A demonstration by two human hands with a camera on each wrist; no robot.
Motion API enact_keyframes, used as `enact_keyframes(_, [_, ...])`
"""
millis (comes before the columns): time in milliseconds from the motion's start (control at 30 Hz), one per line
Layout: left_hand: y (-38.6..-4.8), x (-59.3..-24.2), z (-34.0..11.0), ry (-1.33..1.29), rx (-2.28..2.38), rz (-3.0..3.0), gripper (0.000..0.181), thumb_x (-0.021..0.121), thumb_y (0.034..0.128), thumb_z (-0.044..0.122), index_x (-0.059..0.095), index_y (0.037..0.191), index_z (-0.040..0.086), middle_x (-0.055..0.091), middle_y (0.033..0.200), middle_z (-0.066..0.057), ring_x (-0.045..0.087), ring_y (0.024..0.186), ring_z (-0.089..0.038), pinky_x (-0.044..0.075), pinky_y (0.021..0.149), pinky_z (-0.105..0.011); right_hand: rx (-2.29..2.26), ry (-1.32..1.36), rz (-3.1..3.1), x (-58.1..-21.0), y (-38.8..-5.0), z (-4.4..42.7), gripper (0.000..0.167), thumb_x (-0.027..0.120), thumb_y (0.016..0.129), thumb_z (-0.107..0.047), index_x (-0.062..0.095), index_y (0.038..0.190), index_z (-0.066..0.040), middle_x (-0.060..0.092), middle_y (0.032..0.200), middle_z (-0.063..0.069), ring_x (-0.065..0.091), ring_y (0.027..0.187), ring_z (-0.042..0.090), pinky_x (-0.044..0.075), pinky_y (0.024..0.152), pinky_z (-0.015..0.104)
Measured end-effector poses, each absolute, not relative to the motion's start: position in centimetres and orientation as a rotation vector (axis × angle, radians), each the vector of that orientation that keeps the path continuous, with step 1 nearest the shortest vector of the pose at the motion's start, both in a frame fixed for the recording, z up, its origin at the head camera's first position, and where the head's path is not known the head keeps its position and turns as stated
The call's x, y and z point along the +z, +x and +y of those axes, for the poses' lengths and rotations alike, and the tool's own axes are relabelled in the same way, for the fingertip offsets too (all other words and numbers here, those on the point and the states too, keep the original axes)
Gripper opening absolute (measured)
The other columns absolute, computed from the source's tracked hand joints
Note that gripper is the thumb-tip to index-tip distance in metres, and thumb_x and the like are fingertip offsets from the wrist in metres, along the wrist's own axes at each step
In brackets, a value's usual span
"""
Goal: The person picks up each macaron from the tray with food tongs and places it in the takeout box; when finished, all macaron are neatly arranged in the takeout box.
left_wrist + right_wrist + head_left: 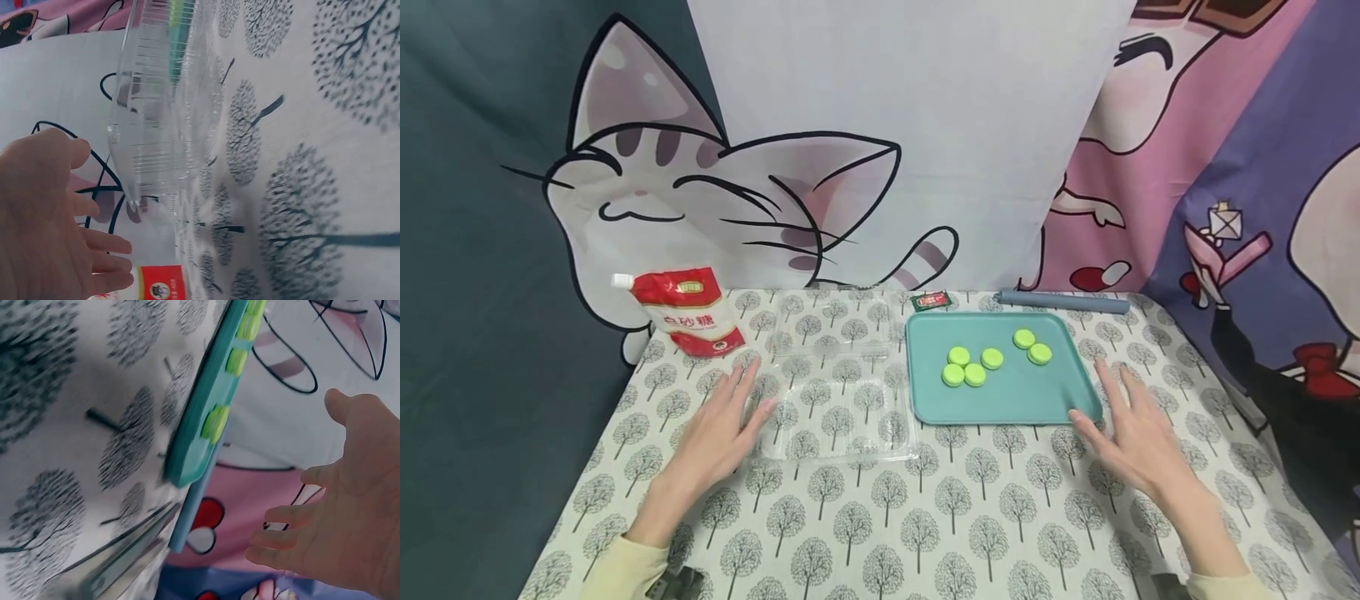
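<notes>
My left hand (718,429) hovers with spread fingers at the left side of a clear plastic box (842,417), whose lid (831,321) lies folded back behind it. In the left wrist view the ribbed box wall (150,125) rises beyond the thumb, apart from it. My right hand (1138,429), fingers extended and holding nothing, is over the right front corner of a teal tray (1007,404). Several light green macarons (992,359) lie on that tray, and some show in the right wrist view as green discs (215,424).
A red and white sugar pouch (692,312) with a white cap lies at the back left. Behind the tray are a small green and red packet (931,301) and a grey-blue rod (1063,302). Printed curtains hang along the table's back edge.
</notes>
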State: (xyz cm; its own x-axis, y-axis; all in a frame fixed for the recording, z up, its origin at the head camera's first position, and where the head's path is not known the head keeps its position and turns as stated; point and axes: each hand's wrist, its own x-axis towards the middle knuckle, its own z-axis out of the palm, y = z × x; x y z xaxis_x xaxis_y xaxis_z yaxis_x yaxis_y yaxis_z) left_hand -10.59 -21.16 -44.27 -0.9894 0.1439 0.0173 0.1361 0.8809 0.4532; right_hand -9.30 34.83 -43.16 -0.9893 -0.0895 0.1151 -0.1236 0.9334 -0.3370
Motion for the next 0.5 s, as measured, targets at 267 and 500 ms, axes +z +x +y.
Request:
enact_keyframes(267, [-9.8, -45.5, -21.6, 0.128, 0.856, 2.992, 0.074, 0.041, 0.1072, 0.047, 0.015, 0.163, 0.006, 0.025, 0.163, -0.03, 0.026, 0.147, -0.054, 0.024, 0.118, -0.073, 0.552, 0.054, -3.024, -44.2, -8.1, 37.5, 0.09, 0.055, 0.102, -0.048, -0.001, 0.164, -0.016, 0.011, 0.158, 0.045, 0.023, 0.134, 0.071, 0.022, 0.097, 0.089])
enact_keyframes(500, [-9.7, -46.5, -21.2, 0.114, 0.914, 2.993, 0.07, 0.043, 0.1075, 0.043, 0.025, 0.158, -0.002, 0.033, 0.158, -0.032, 0.033, 0.144, -0.053, 0.028, 0.118, -0.07, 0.562, -0.016, -3.116, -45.5, -6.7, 39.1, 0.095, 0.056, 0.101, -0.047, -0.004, 0.162, -0.005, 0.02, 0.148, 0.052, 0.031, 0.121, 0.076, 0.028, 0.091, 0.09])
